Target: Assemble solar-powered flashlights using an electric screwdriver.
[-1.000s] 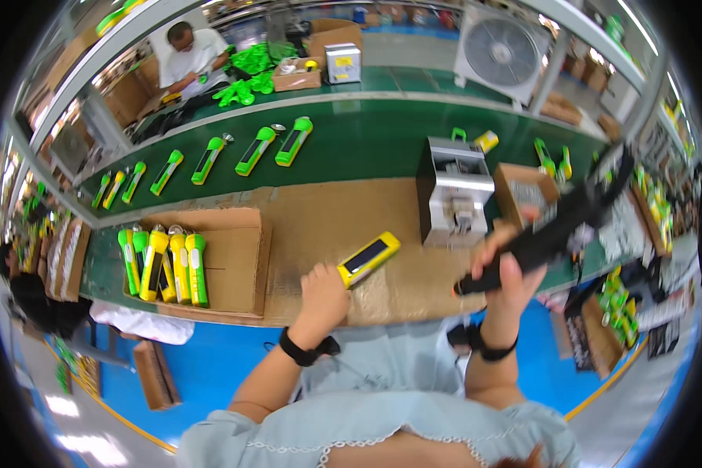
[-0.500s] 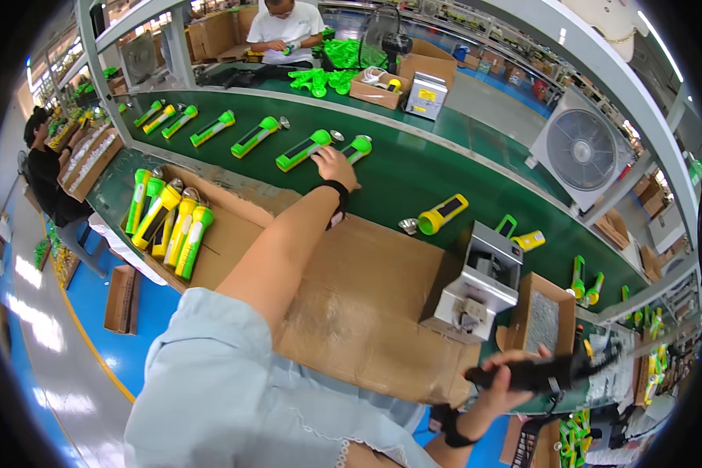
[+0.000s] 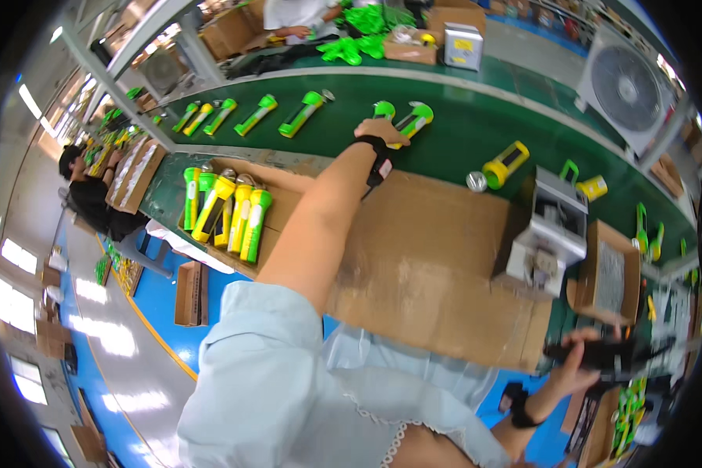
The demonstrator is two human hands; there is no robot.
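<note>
My left hand (image 3: 377, 133) reaches across the green belt, its fingers closed over the body of a green flashlight (image 3: 383, 110). The flashlight's lower part is hidden under the hand. Right beside it, close to my fingers, lies another green flashlight (image 3: 415, 118) with its round silver reflector off at the head. At lower right, my right hand (image 3: 573, 368) wraps around a black electric screwdriver (image 3: 608, 356), blurred by motion. To the right on the belt, a yellow flashlight (image 3: 506, 164) rests near a loose silver reflector (image 3: 476, 182).
An open carton (image 3: 288, 181) at left holds several green and yellow flashlights. Flattened cardboard (image 3: 429, 257) covers the bench before me. A grey metal machine (image 3: 550, 234) and a box of small grey parts (image 3: 610, 273) stand at right. A co-worker (image 3: 296, 15) sits across the belt.
The view has shifted, so the scene sits further right and higher. My left hand has moved rightward with the green flashlight, away from the row at left. My right hand still holds the screwdriver.
</note>
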